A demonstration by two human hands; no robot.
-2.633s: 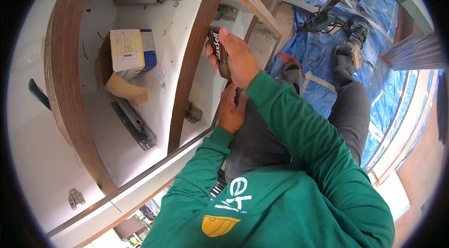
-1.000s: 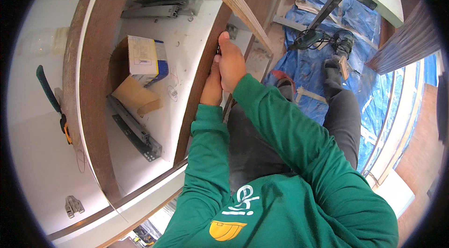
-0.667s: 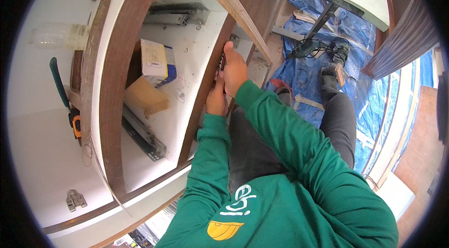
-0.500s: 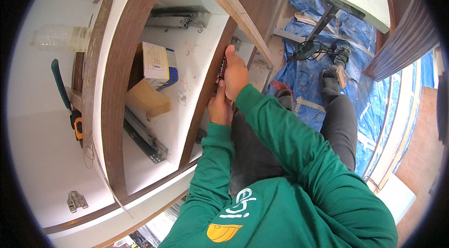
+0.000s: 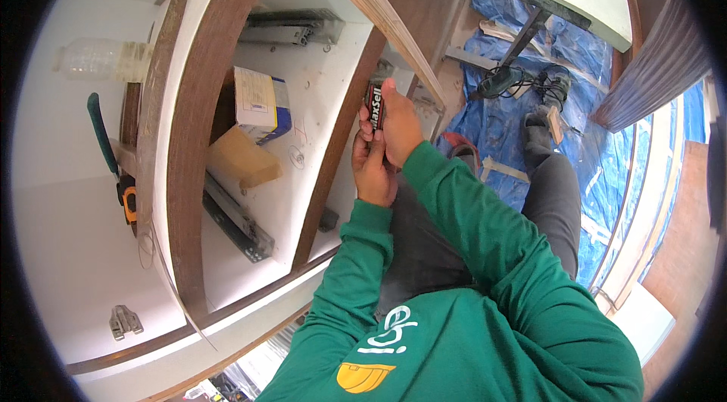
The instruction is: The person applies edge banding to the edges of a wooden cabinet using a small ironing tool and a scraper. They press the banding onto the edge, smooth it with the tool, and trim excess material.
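Between my two hands is a small dark narrow pack (image 5: 375, 108) with pale lettering on its side, tilted with its top end up. My right hand (image 5: 401, 129) is closed along its right side, thumb near the top end. Against its lower end my left hand (image 5: 374, 175) is closed too, thumb pointing up. What the pack contains does not show. Both hands are in front of the brown front edge (image 5: 341, 144) of the white cabinet, above my legs.
Inside the cabinet are an opened cardboard box (image 5: 256, 103), drawer slides (image 5: 238, 216) and a metal hinge (image 5: 125, 322). A green-handled tool (image 5: 102, 133), tape measure (image 5: 127, 201) and plastic bottle (image 5: 102, 59) are at left. Corded power tools (image 5: 496, 82) lie on blue sheeting (image 5: 496, 190).
Both hands have moved slightly right, away from the cabinet edge. The pack has turned so more of its lettered side faces up.
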